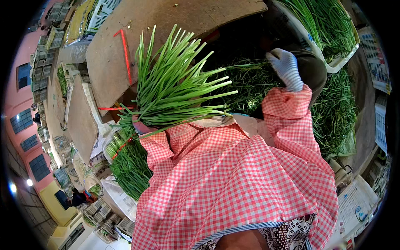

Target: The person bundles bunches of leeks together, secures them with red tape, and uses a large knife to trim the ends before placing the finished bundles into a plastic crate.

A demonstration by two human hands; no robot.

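Midway, seemingly: left hand [141,127] grips a chive bunch [175,87]; gloved right hand [285,66], fingers curled, reaches the loose pile [333,112]; much unbundled.

Red-white gingham sleeves [233,175] both arms, blue piping at hem. Right hand [286,66]: white knit glove. Left hand [141,127]: mostly hidden, covering unclear.

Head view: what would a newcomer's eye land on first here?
First, the fan of long green chives held up at centre left by the left hand, mostly hidden beneath the stalks. Next, the red-and-white checked sleeves and apron filling the lower middle. Then the right hand in a white knitted glove, reaching into the loose heap of greens at upper right.
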